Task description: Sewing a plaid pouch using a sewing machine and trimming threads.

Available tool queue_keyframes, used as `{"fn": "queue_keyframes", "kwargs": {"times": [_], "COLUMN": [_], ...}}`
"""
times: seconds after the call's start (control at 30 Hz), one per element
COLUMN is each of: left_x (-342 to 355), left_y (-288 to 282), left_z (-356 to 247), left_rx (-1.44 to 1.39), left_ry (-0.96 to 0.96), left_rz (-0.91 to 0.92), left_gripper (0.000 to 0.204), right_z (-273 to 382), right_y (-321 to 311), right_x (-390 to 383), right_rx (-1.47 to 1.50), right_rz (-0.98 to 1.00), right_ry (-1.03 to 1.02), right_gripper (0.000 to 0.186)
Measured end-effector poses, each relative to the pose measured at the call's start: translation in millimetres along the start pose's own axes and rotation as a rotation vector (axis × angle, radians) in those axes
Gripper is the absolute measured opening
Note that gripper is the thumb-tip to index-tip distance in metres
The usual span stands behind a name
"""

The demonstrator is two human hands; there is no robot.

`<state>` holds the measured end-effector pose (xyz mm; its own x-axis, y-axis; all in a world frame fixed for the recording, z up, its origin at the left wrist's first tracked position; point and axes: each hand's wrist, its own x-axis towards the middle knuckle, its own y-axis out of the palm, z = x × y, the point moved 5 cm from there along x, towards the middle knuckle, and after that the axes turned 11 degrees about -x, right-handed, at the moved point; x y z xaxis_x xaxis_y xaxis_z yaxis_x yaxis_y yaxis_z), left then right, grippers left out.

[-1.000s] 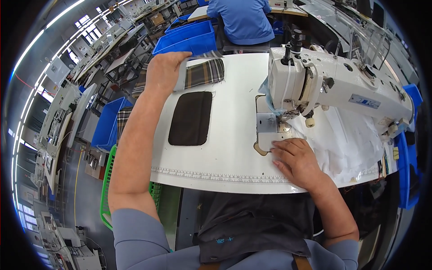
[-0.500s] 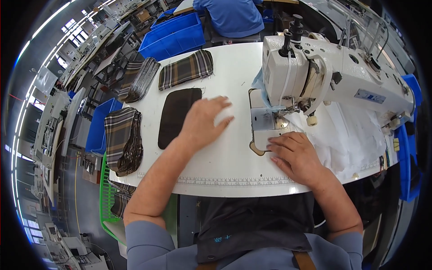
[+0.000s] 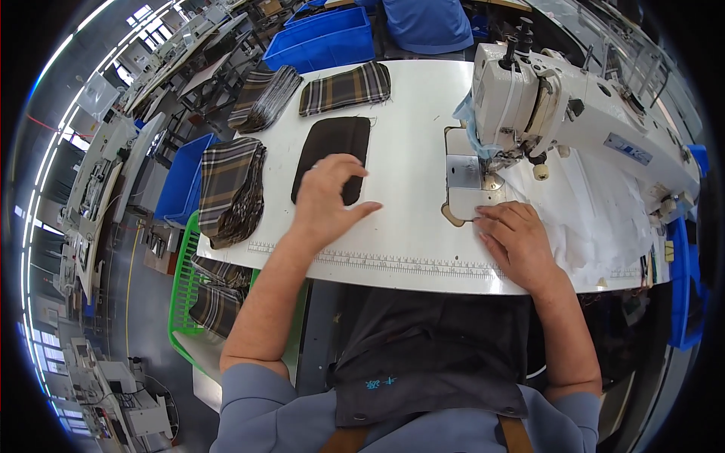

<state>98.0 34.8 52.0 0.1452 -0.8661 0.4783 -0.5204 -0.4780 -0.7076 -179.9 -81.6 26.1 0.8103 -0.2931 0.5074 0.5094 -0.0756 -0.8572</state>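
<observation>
My left hand point(image 3: 328, 200) hovers over the lower part of a dark brown cloth piece point(image 3: 326, 140), fingers curved and thumb spread wide, holding nothing. My right hand point(image 3: 516, 240) rests palm down on the white tabletop point(image 3: 408, 249), fingers slightly bent and apart, beside the metal needle plate point(image 3: 472, 204) of a white sewing machine point(image 3: 574, 113). Plaid cloth pieces lie around the brown one: a flat piece point(image 3: 343, 87) behind it, a fanned stack point(image 3: 260, 98) at back left and a thick stack point(image 3: 230, 189) at left.
A green basket point(image 3: 183, 302) with plaid cloth sits below the left edge. Blue bins stand at back point(image 3: 317, 45), left point(image 3: 181, 181) and right point(image 3: 683, 279). Thin white material point(image 3: 596, 226) lies right of the machine. Another person's back point(image 3: 427, 26) is beyond the table.
My left hand has come down from the plaid pieces at the back to the brown piece and let go of the cloth it held. My right hand has stayed by the needle plate.
</observation>
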Motion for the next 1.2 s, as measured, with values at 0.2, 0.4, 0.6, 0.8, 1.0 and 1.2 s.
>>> {"fn": "queue_keyframes", "kwargs": {"times": [0.2, 0.4, 0.6, 0.8, 1.0, 1.2], "left_x": [-45, -63, -38, -40, -47, -26], "left_y": [0, 52, 90, 115, 119, 113], "left_z": [7, -84, -113, -120, -142, -154], "left_rx": [0.194, 0.166, -0.152, -0.418, -0.343, -0.168], "left_ry": [-0.097, 0.073, 0.334, 0.106, -0.025, 0.242], "left_rz": [0.193, 0.434, 0.392, 0.37, 0.45, 0.399], "left_gripper": [0.048, 0.034, 0.036, 0.042, 0.047, 0.052], "right_z": [6, 30, 61, 55, 50, 46], "right_y": [-7, -22, -25, 28, 35, 23], "right_x": [-5, -24, -99, -136, -136, -136], "right_rx": [-0.032, -0.086, 0.331, 1.085, 1.227, 1.27], "right_rz": [-0.061, -0.105, -0.191, -0.105, -0.015, -0.026], "right_ry": [-0.042, -0.046, 0.332, 0.916, 0.925, 0.852], "right_gripper": [0.016, 0.019, 0.018, 0.023, 0.021, 0.023]}}
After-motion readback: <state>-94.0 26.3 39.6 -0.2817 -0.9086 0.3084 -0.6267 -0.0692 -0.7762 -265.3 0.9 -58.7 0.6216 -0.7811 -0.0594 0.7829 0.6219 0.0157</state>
